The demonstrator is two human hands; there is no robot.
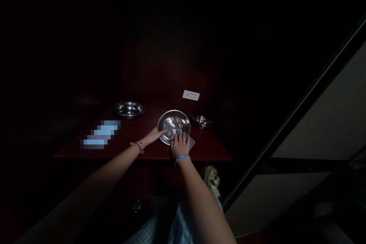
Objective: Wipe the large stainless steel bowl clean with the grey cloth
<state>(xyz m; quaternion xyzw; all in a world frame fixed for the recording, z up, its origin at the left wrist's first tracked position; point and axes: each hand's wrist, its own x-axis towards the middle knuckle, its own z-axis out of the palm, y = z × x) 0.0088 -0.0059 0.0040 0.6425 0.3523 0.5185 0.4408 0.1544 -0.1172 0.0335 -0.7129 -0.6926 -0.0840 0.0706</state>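
Note:
A round steel plate (173, 124) is tilted up on the dark red table (128, 148), its shiny face turned toward me. My left hand (154, 136) grips its left rim, with a bead bracelet on the wrist. My right hand (180, 145), wearing a blue wristband, presses a grey cloth (191, 142) against the plate's lower right edge with the fingers closed over it.
A larger steel dish (129, 109) stands at the back left of the table and a small steel bowl (202, 121) at the right. A white socket panel (191, 95) is on the wall behind. A blurred pale object (100, 134) lies at the left. The room is very dark.

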